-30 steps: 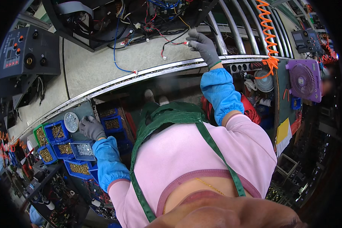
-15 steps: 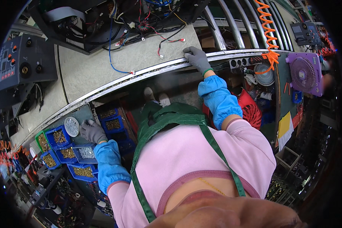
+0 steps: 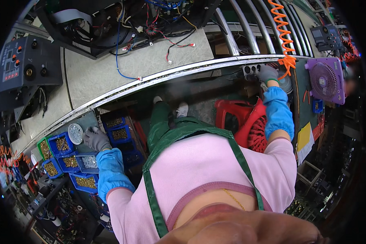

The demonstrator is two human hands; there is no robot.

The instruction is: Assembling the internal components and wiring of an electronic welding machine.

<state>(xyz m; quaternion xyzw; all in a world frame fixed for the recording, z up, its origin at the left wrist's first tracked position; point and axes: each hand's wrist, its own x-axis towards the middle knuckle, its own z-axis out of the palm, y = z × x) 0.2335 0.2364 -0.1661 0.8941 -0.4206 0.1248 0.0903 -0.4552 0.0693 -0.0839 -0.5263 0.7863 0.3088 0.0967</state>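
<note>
My left hand [image 3: 96, 139], in a grey glove and blue sleeve cover, rests beside a round white dish [image 3: 75, 133] of small silvery parts. Its bent fingers look apart, with nothing visible in them. Below it sits a blue-grey bin [image 3: 88, 162] of silvery fasteners. My right hand [image 3: 268, 74], gloved too, is at the right end of a holder with round holes [image 3: 251, 70], under the orange coiled hose [image 3: 286, 38]. Its fingers look closed there; whatever they grip is hidden by the glove.
Blue bins [image 3: 85, 181] of brass-coloured fasteners stand at left. Ahead, an open black chassis [image 3: 79, 36] trails loose wires over the pale worktop [image 3: 93, 81], with metal rollers [image 3: 248, 28] to its right. A red plastic stool [image 3: 254, 128] and purple fan [image 3: 325, 80] are at right.
My right hand has moved right, from the worktop's metal edge to the holder by the hose. My left hand stays beside the dish. My body has shifted, showing more of the red stool.
</note>
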